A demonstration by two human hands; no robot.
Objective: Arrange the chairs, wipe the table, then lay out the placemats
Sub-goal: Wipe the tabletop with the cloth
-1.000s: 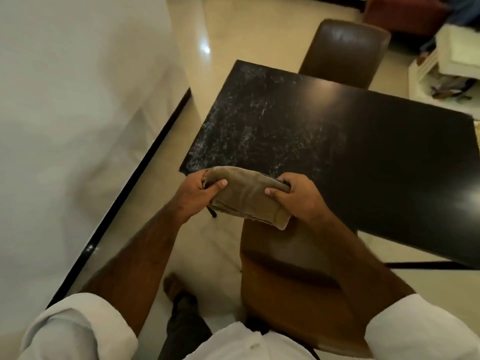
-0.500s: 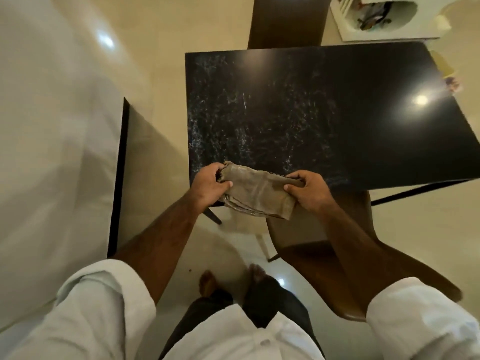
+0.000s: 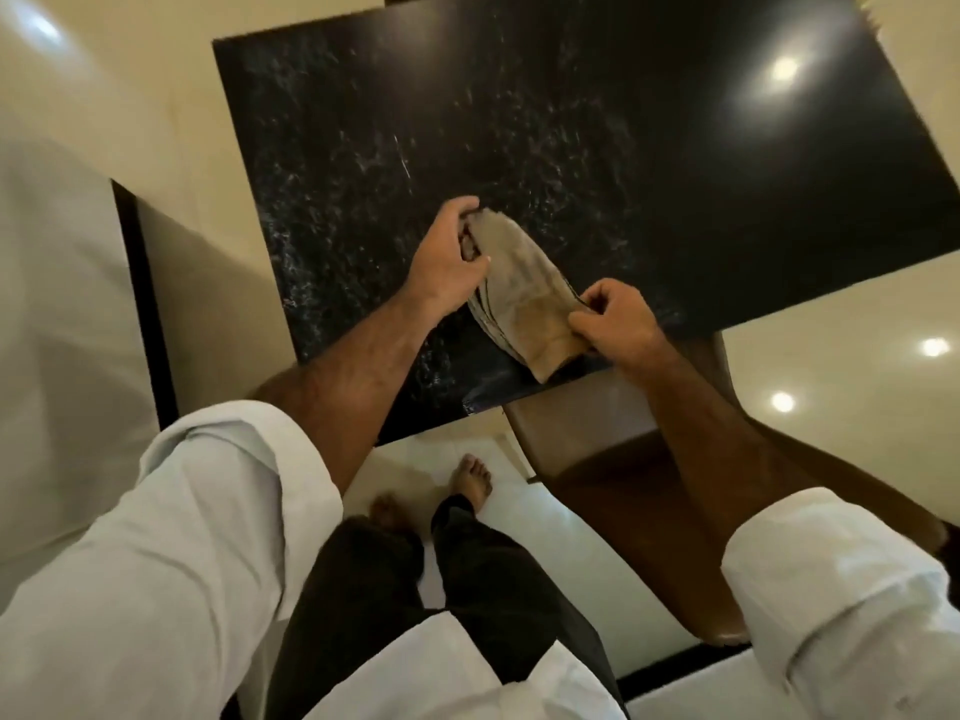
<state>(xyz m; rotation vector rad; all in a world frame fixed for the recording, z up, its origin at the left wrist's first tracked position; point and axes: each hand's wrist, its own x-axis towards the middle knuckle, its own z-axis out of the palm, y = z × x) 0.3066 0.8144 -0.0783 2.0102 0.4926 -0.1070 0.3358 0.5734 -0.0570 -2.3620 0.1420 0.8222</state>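
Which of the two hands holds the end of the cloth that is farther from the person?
The left hand. It grips the cloth at its far end, over the black table; the right hand pinches the near end, by the table's edge.

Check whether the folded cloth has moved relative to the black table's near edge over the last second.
Yes. The folded cloth, held by the left hand and right hand, moved forward from off the near edge to over the black table.

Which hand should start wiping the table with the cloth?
Probably the left hand. It grips the folded cloth from above, over the speckled part of the black table. The right hand only pinches the cloth's end by the table's near edge.
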